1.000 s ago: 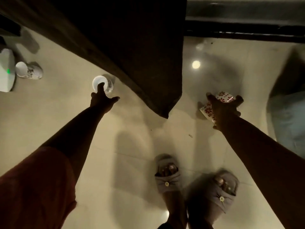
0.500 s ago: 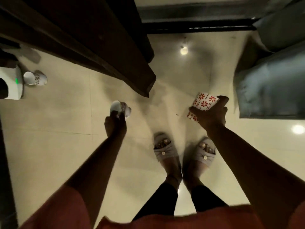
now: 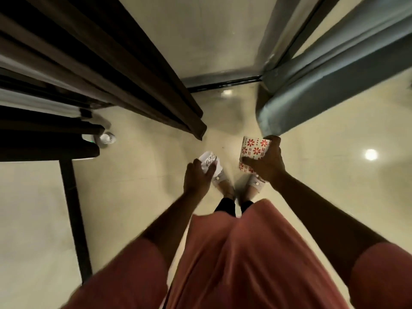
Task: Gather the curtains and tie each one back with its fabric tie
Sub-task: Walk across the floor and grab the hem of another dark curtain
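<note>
Head view looks straight down at a pale tiled floor point(image 3: 124, 197), where the person stands between two hanging curtains. The left hand point(image 3: 197, 178) has its fingers curled round a small white cup point(image 3: 208, 162) with faint markings; the right hand point(image 3: 266, 165) grips a cup patterned with red flowers point(image 3: 254, 149), thumb across its side. The dark brown curtain point(image 3: 124, 70) hangs ahead and to the left, its lower corner just above the floor near the left hand; the grey-blue curtain point(image 3: 330, 81) hangs to the right, its hem close beside the right hand. No fabric tie can be made out. Both curtains look long, soft and fairly heavy, falling in deep folds, so they should bunch easily but sag if held loosely; the likely place to gather each is around the middle of its height, with the whole width drawn in. With both hands occupied by cups, neither curtain can yet be taken. A third cup point(image 3: 108, 138) lies on the floor beside dark furniture point(image 3: 44, 139).
</note>
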